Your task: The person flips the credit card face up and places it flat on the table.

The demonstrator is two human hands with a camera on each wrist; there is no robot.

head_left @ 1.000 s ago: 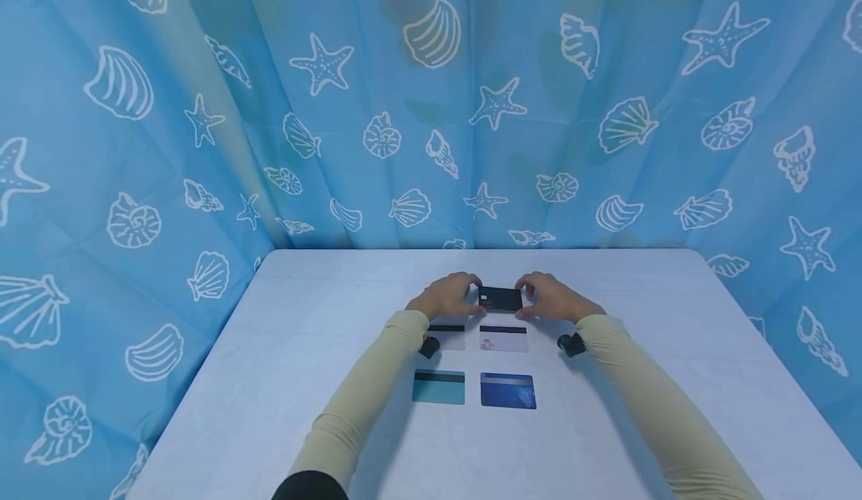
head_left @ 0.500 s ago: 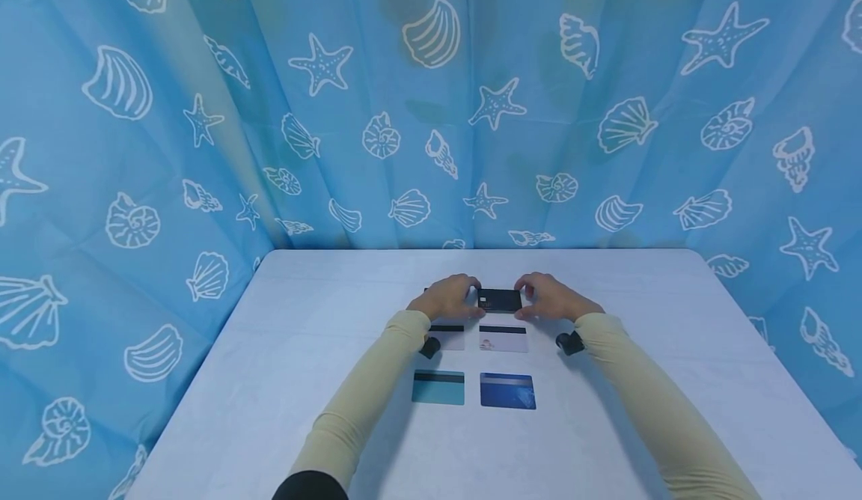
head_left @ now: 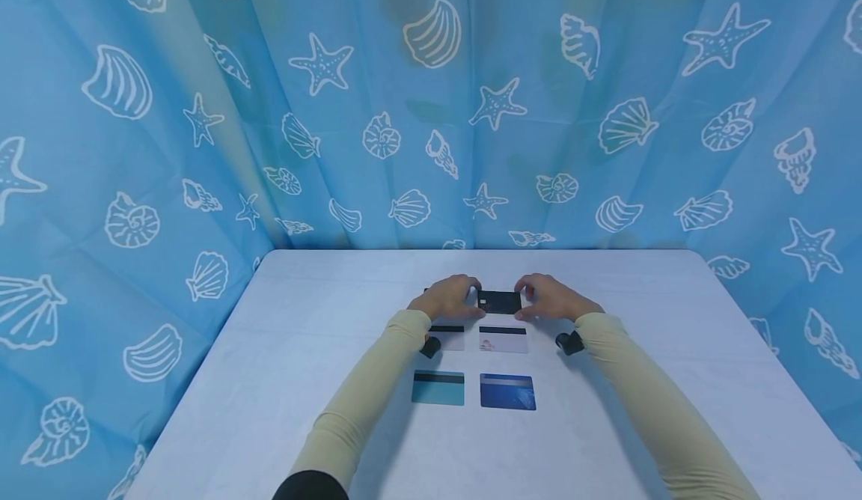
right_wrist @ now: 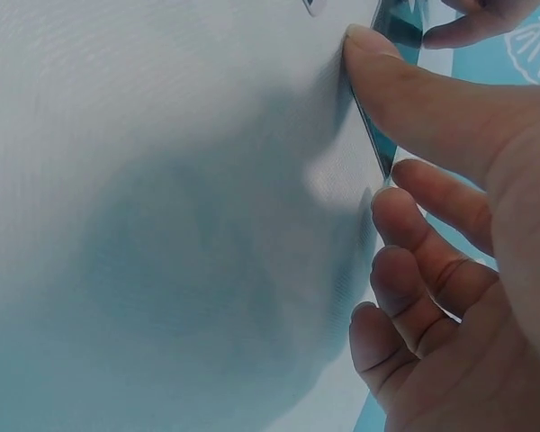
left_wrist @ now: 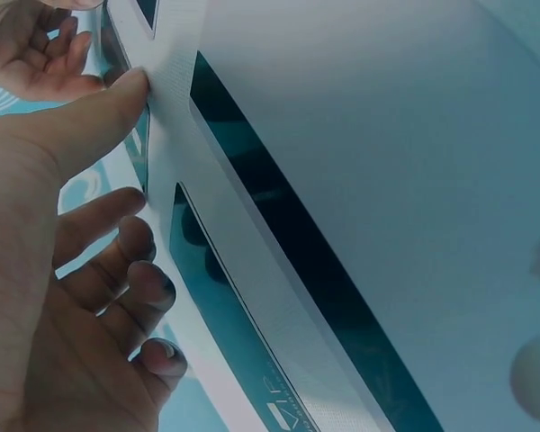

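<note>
A black bank card [head_left: 500, 302] with a chip at its left end lies between my hands in the head view. My left hand [head_left: 447, 296] holds its left end, thumb at the near corner and forefinger at the far one. On the right end my right hand [head_left: 552, 298] has the same hold. Both wrist views show the other fingers loosely curled, off the card. Beneath the left hand, a dark card with VIP lettering [left_wrist: 218, 301] appears in the left wrist view. The left arm partly covers a pale card with a black stripe [head_left: 450, 340].
Nearer me on the white table [head_left: 283, 380] lie a second pale striped card [head_left: 503, 340], a teal card [head_left: 438, 388] and a blue card [head_left: 508, 391]. A blue shell-patterned curtain [head_left: 471, 148] hangs behind the table.
The black card's far edge has come down slightly and toward me, while its near edge has hardly shifted. Both hands keep nearly the same place; the other cards have not moved.
</note>
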